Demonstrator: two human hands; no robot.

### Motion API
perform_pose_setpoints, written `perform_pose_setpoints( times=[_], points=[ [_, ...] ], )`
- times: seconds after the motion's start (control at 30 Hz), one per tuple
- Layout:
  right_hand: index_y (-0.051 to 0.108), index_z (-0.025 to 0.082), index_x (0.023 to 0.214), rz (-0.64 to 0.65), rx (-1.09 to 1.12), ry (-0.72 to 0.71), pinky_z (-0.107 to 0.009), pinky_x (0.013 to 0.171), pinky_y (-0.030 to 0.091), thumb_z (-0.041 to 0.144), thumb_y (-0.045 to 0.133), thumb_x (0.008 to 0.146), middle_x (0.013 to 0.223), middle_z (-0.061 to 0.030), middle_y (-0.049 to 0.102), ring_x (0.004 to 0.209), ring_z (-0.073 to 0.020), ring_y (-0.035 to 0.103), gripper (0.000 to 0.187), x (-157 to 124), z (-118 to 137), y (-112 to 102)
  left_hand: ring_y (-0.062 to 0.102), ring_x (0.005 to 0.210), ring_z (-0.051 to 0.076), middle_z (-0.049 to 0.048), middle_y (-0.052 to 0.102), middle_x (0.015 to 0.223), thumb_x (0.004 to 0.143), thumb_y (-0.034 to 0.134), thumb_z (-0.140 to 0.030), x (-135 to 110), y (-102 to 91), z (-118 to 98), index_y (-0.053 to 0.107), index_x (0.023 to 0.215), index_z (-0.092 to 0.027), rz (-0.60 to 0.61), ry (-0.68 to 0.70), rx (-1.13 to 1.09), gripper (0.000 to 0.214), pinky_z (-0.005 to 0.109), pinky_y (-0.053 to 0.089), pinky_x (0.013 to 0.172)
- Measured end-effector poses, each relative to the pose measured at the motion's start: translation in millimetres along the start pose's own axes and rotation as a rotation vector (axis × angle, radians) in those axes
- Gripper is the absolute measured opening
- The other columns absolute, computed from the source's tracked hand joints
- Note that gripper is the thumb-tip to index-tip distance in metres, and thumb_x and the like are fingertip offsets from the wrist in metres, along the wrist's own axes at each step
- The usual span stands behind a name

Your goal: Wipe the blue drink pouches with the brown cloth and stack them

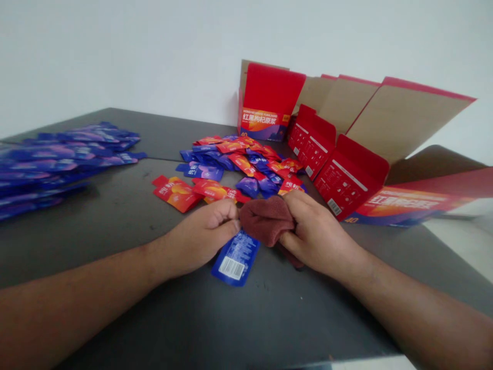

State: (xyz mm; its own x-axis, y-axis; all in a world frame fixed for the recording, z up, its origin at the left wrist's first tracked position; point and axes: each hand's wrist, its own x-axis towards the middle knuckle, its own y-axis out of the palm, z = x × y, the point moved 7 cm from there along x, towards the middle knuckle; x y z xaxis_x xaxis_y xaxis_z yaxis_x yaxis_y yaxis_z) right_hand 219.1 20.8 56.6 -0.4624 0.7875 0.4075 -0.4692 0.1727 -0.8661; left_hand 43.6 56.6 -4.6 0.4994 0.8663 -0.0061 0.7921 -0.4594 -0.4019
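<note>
My left hand [200, 236] is closed in a pinch on the top edge of a blue sachet [235, 257], which hangs down toward the dark table [115, 221] with its barcode side facing me. My right hand [316, 231] grips a dark red cloth [265, 218] and presses it against the upper part of that sachet. Both hands meet just in front of a loose pile of red and blue sachets [242, 164].
A stack of blue sachets [57, 159] lies at the left. Several open red cardboard boxes [339, 159] with raised flaps stand at the back right. One flattened box [408, 205] lies at the right. A white wall rises behind the table.
</note>
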Motion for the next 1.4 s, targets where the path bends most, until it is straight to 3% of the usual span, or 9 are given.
perform_pose_setpoints(
  times=[0.27, 0.4, 0.6, 0.67, 0.77, 0.9, 1.2, 1.3, 1.4],
  points=[
    [0.064, 0.017, 0.124, 0.313, 0.139, -0.278, -0.032, 0.09, 0.052, 0.018, 0.065, 0.095, 0.115, -0.0071, 0.068, 0.104, -0.0209, 0.063, 0.029, -19.4, 52.8, 24.3, 0.046, 0.063, 0.011, -0.0046, 0.051, 0.071, 0.096, 0.056, -0.032, 3.2, -7.5, -6.9, 0.053, 0.079, -0.02, -0.072, 0.069, 0.066, 0.021, 0.026, 0.041, 0.06],
    [0.064, 0.017, 0.121, 0.246, 0.098, -0.235, -0.033, 0.089, 0.053, 0.018, 0.066, 0.094, 0.114, -0.0078, 0.068, 0.104, -0.0224, 0.063, 0.028, -18.2, 44.7, 19.4, 0.047, 0.065, 0.012, -0.0042, 0.052, 0.072, 0.096, 0.055, -0.032, 2.5, -6.4, -8.5, 0.054, 0.079, -0.02, -0.061, 0.083, 0.088, 0.021, 0.026, 0.041, 0.06],
    [0.059, 0.019, 0.097, -0.033, -0.048, -0.032, -0.034, 0.08, 0.052, 0.01, 0.064, 0.082, 0.1, -0.0072, 0.065, 0.094, -0.0239, 0.062, 0.019, -3.0, 2.1, -2.2, 0.051, 0.063, 0.012, -0.004, 0.058, 0.073, 0.098, 0.055, -0.036, -0.6, 0.2, -0.3, 0.056, 0.085, -0.02, 0.006, 0.008, -0.011, 0.02, 0.025, 0.041, 0.058],
    [0.059, 0.02, 0.095, -0.068, -0.047, 0.022, -0.033, 0.078, 0.051, 0.011, 0.064, 0.082, 0.096, -0.0059, 0.064, 0.09, -0.023, 0.063, 0.017, 0.7, -8.9, -5.5, 0.052, 0.063, 0.011, -0.0044, 0.057, 0.072, 0.097, 0.055, -0.034, -1.1, -0.4, -0.2, 0.056, 0.084, -0.021, -0.004, 0.036, 0.036, 0.019, 0.025, 0.042, 0.058],
    [0.058, 0.021, 0.092, -0.052, -0.021, 0.047, -0.032, 0.075, 0.05, 0.012, 0.065, 0.083, 0.091, -0.0034, 0.063, 0.086, -0.0215, 0.062, 0.015, 2.6, -13.4, -3.9, 0.051, 0.062, 0.011, -0.0043, 0.057, 0.072, 0.097, 0.055, -0.032, -1.1, -0.7, -0.6, 0.055, 0.083, -0.021, -0.017, 0.052, 0.071, 0.019, 0.025, 0.042, 0.059],
    [0.056, 0.021, 0.094, -0.001, -0.01, -0.023, -0.033, 0.078, 0.05, 0.008, 0.063, 0.081, 0.096, -0.005, 0.063, 0.091, -0.022, 0.061, 0.02, -2.2, 1.9, 1.6, 0.054, 0.064, 0.013, -0.0023, 0.061, 0.075, 0.097, 0.056, -0.041, -0.1, 2.2, -0.5, 0.058, 0.086, -0.02, 0.005, -0.016, -0.002, 0.023, 0.026, 0.042, 0.056],
    [0.063, 0.017, 0.123, 0.327, 0.177, -0.269, -0.03, 0.089, 0.052, 0.017, 0.066, 0.095, 0.118, -0.0072, 0.067, 0.104, -0.0192, 0.063, 0.029, -19.0, 51.1, 23.8, 0.046, 0.062, 0.012, -0.0042, 0.051, 0.07, 0.096, 0.055, -0.034, 3.2, -7.2, -8.7, 0.054, 0.079, -0.02, -0.076, 0.076, 0.1, 0.022, 0.026, 0.04, 0.058],
    [0.062, 0.017, 0.124, 0.257, 0.139, -0.245, -0.032, 0.09, 0.052, 0.015, 0.066, 0.093, 0.116, -0.0076, 0.068, 0.105, -0.0211, 0.063, 0.031, -16.3, 44.9, 19.9, 0.046, 0.063, 0.012, -0.0039, 0.052, 0.07, 0.096, 0.054, -0.033, 2.2, -6.7, -9.8, 0.055, 0.079, -0.02, -0.065, 0.09, 0.114, 0.021, 0.026, 0.039, 0.058],
    [0.061, 0.018, 0.11, 0.122, 0.061, -0.143, -0.035, 0.085, 0.052, 0.012, 0.065, 0.087, 0.106, -0.0074, 0.066, 0.1, -0.0231, 0.062, 0.024, -10.3, 26.0, 11.4, 0.047, 0.063, 0.012, -0.0031, 0.055, 0.07, 0.096, 0.055, -0.034, 1.0, -3.9, -8.0, 0.055, 0.079, -0.02, -0.034, 0.05, 0.043, 0.021, 0.026, 0.039, 0.057]
  ],
)
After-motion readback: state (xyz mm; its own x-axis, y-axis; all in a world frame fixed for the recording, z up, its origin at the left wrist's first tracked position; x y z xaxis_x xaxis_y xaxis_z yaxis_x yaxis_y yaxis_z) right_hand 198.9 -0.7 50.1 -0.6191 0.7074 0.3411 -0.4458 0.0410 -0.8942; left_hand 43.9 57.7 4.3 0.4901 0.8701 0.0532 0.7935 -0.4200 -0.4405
